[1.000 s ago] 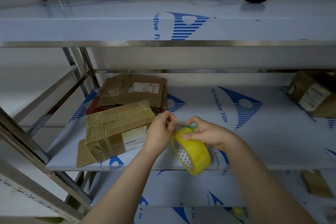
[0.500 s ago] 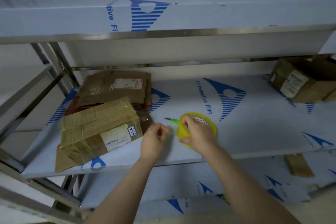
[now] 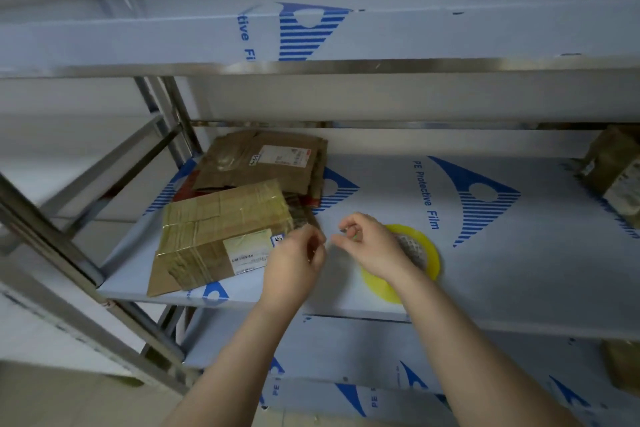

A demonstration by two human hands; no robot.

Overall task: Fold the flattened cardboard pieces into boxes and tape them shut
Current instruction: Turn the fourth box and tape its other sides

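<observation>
Left hand [image 3: 298, 262] hovers with its fingers curled and fingertips drawn together, just beside the taped box [image 3: 225, 229]. It is too blurred to tell whether it pinches anything. Right hand [image 3: 375, 246], close by, curls likewise, thumb meeting forefinger, over the yellow tape roll [image 3: 429, 250] lying flat on the shelf [image 3: 519, 281]. Flattened cardboard pieces [image 3: 263, 163] are stacked behind the box. The shelf's film reads "PE Protective Film"; the box labels are illegible.

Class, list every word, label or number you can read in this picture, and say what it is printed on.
"PE Protective Film": middle shelf.
"tive Fi", cut off: upper shelf.
"PE": lower shelf.
Shipping labels on the taped box and the flattened cardboard: too blurred to read.
</observation>
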